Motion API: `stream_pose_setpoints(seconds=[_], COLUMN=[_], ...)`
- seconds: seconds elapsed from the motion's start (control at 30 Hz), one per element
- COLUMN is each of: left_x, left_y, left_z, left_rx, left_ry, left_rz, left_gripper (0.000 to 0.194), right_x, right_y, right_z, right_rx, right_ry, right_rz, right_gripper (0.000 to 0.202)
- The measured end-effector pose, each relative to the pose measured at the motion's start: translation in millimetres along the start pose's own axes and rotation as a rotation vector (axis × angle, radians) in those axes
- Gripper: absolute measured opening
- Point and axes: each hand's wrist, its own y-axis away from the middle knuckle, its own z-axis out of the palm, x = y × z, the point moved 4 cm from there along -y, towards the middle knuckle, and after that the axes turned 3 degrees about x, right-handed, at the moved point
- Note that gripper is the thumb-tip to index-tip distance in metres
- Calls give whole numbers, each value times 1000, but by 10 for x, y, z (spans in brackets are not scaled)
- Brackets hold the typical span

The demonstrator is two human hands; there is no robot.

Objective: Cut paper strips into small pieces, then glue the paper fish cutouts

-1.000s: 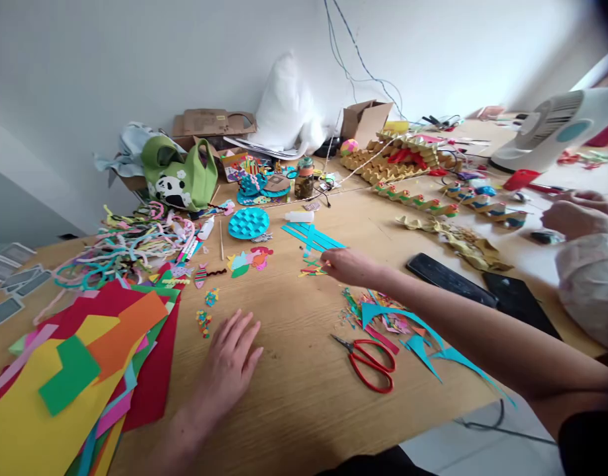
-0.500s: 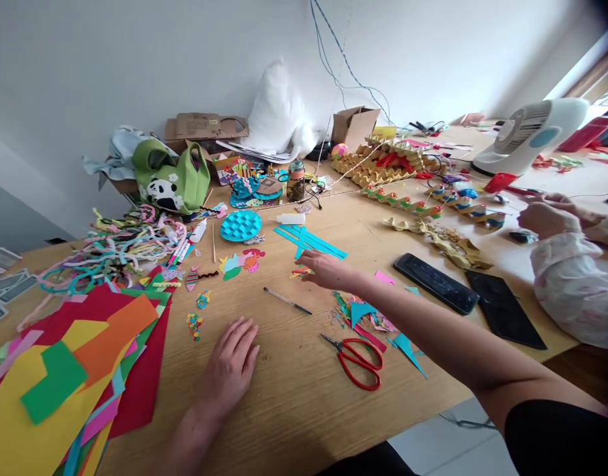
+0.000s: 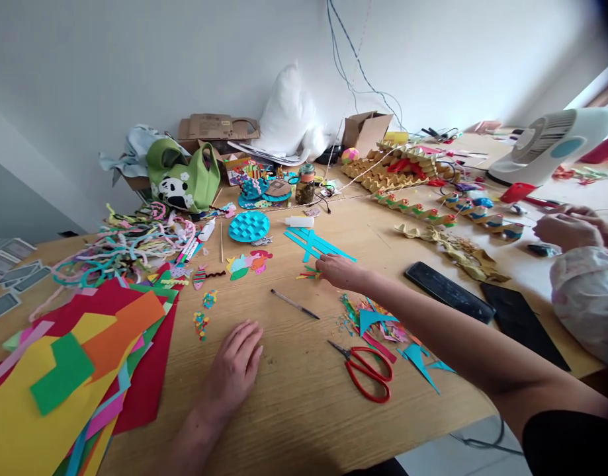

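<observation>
My left hand (image 3: 237, 362) rests palm down on the wooden table with its fingers stretched out, holding nothing. My right hand (image 3: 337, 271) reaches forward, its fingers bent and gathered at the small coloured paper strips (image 3: 307, 274). Whatever may be between those fingertips is hidden. Just beyond lie long blue paper strips (image 3: 319, 244), partly crossing one another. A pen (image 3: 294, 304) lies between my hands. Red-handled scissors (image 3: 368, 371) are on the near side of my right forearm, beside a heap of paper scraps (image 3: 368, 317). Flower-like paper cutouts (image 3: 247, 264) lie left of my right hand.
Coloured sheets (image 3: 130, 330) are stacked at left, below a tangle of pipe cleaners (image 3: 130, 248). A blue woven disc (image 3: 249, 227) and a glue bottle (image 3: 300, 222) lie ahead. A phone (image 3: 450, 291) lies right of my arm. Another person's hands (image 3: 571, 225) are at far right.
The view has turned slightly left, so things appear farther right. My right hand's fingers look more bent over the small strips. My left hand stays flat on the table.
</observation>
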Motion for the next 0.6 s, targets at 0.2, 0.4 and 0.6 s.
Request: stream_pose_setpoints(seconds=[0.2,0.4,0.6], left_x=[2,-76,-99], left_y=[-10,44,59], left_z=[0,36,30], left_rx=[-19,-6,-18], left_ry=[28,26,12], left_rz=[-19,-53,-57], left_gripper=[28,27,27], right_x=[-128,-303,-263], right_y=[-91,-381,-726], right_z=[-27,-33,-25], right_rx=[-46,-71,-74], right_ry=[7,-23,-88], right_rz=[64,148,280], right_gripper=[23,19,29])
